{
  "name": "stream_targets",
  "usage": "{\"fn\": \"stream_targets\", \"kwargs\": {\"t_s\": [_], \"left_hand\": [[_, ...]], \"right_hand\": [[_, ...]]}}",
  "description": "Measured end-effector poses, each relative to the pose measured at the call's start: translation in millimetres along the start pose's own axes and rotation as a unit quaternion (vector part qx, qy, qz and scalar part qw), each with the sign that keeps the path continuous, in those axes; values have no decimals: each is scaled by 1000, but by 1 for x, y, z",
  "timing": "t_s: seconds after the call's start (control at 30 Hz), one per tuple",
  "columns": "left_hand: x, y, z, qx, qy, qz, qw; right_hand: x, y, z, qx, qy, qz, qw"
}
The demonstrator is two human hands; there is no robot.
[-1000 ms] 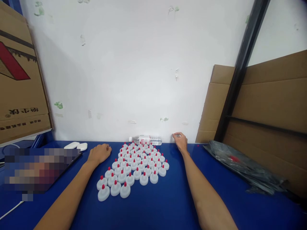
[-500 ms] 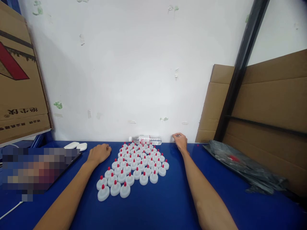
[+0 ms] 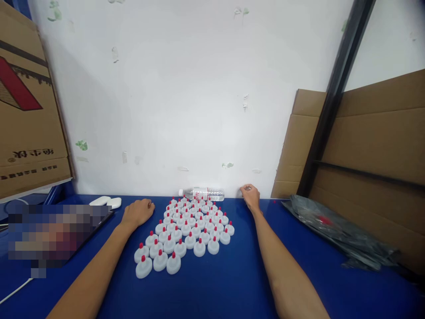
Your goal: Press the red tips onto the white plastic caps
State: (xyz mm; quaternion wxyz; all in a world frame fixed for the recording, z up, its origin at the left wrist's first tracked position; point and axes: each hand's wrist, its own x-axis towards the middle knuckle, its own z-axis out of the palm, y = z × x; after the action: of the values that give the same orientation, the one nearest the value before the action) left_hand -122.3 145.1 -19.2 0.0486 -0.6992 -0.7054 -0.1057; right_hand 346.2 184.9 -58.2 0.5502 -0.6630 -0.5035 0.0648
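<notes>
Wall (image 3: 186, 110): bright, palest above the middle of the far edge of the bench (image 3: 206, 292); we see a soft shadow beside the cardboard box (image 3: 29, 124).
Bench: dimmer toward its right edge.
Bottle (image 3: 215, 194): small glints along clear plastic.
Plastic bag (image 3: 341, 235): we catch a dull sheen.
Hands (image 3: 137, 212): reasonably sharp to us.
Mosaic patch (image 3: 49, 235): coarse blocks over the bench's left side hide detail.
Black post (image 3: 334, 97): slanted in our wide-angle view.

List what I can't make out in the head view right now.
In the head view:
Left hand: its back hides the palm.
Right hand: curled fingers hide whether it holds anything.
Rear red-tipped caps: overlapped by nearer ones, so no sure count.
Bottle label: fine print too small.
Item at left: pixelated.
White cable: cut off by left edge.
</notes>
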Motion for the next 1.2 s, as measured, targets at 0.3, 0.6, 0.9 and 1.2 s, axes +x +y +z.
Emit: {"fn": "stream_targets", "kwargs": {"t_s": [0.3,0.6,0.9,1.2], "left_hand": [[0,0,0,3,0,1,1000],[-1,1,-1,3,0,-3,1000],[-1,1,-2,-4,0,0,1000],[0,0,-1,-1,-2,1,1000]], "right_hand": [[-1,-4,-1,-9,-6,16,1000],[-3,-7,-3,-6,19,10,1000],[-1,-5,-3,-24,27,13,999],[-8,-13,-5,-50,68,-22,996]]}}
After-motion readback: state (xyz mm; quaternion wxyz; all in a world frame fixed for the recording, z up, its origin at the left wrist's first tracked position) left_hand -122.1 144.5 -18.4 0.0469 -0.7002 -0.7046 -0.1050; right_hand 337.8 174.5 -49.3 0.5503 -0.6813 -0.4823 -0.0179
